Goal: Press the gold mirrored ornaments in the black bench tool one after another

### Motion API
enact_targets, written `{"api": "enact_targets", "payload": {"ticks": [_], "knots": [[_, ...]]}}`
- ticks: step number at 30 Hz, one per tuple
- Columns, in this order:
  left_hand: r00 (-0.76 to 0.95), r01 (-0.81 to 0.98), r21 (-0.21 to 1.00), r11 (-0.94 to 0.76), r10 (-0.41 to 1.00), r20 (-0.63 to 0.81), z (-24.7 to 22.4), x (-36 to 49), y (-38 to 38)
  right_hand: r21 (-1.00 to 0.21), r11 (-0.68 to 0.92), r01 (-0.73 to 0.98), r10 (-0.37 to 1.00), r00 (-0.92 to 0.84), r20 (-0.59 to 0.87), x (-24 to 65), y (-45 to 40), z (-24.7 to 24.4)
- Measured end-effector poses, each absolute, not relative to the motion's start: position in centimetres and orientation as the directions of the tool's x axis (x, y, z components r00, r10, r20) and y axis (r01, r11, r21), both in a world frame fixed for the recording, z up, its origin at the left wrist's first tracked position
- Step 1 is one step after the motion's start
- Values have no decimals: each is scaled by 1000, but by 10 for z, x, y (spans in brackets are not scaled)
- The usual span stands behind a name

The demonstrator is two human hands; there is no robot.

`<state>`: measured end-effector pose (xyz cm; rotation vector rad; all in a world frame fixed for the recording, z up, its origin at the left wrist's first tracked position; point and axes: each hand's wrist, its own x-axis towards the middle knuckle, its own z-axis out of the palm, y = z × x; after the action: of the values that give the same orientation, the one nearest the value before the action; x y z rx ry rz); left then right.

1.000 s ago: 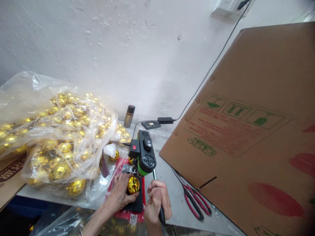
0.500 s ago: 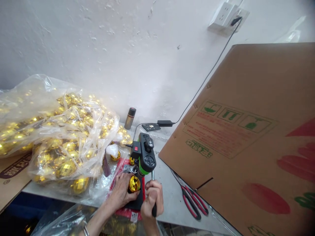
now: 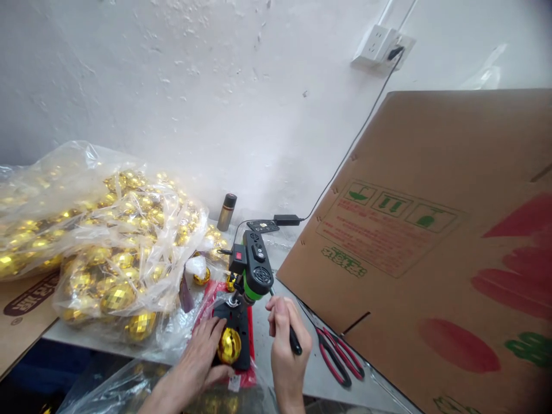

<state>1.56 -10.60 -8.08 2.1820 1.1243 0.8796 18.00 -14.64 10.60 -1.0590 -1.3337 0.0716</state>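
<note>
**Gold ball (image 3: 229,346) on the press base, left hand (image 3: 202,351) at its side, right hand (image 3: 290,339) on the lever (image 3: 295,341)**

Ball: faceted, shiny, lower centre of frame, sitting over the front part of a black base plate (image 3: 245,333). Stands forward of the spindle, apart from it.

Left hand: fingers part-bent, set against the ball's left side; thumb stretched out just below it. Half-wide curve; cannot tell whether the ball is gripped or merely steadied.

Right hand: closed round the lever, to the right of the ball. Black grip end juts out past the fingers; metal rod runs up towards the machine head.

Machine: small black-and-green press (image 3: 257,261), centre of frame, red switch (image 3: 238,255) on its left box. Red sheet (image 3: 248,378) under the base plate.

Surroundings: clear plastic bag (image 3: 81,155) full of similar gold balls, left of frame. Between bag and press, a white lump (image 3: 196,265) touching another ball (image 3: 202,278). Behind the press, near the wall: bottle (image 3: 226,211), dark flat item (image 3: 263,226), black adapter (image 3: 287,220). Cable (image 3: 353,138) rises to a socket (image 3: 375,46), upper right. Large printed carton (image 3: 431,144) fills the right; red-and-black-handled pliers (image 3: 338,356) lie beside its lower edge.
</note>
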Motion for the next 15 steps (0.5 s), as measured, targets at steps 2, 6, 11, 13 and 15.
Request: {"api": "enact_targets", "payload": {"ticks": [2,6,11,13,15], "knots": [[389,546,652,-527,848,359,-76,3,-98,-631,595,498,566,299,769,179,-146,95],[148,780,541,-314,933,327,-44,-7,-38,-609,625,488,545,286,788,181,-146,73],[55,811,554,-186,968,245,-36,-1,30,-609,616,500,573,247,782,185,-147,65],[76,798,566,-206,967,245,-44,0,37,-613,610,502,574,253,779,184,-148,65],[110,774,582,-250,958,265,-53,-1,38,-620,606,498,569,272,776,182,-149,67]]}}
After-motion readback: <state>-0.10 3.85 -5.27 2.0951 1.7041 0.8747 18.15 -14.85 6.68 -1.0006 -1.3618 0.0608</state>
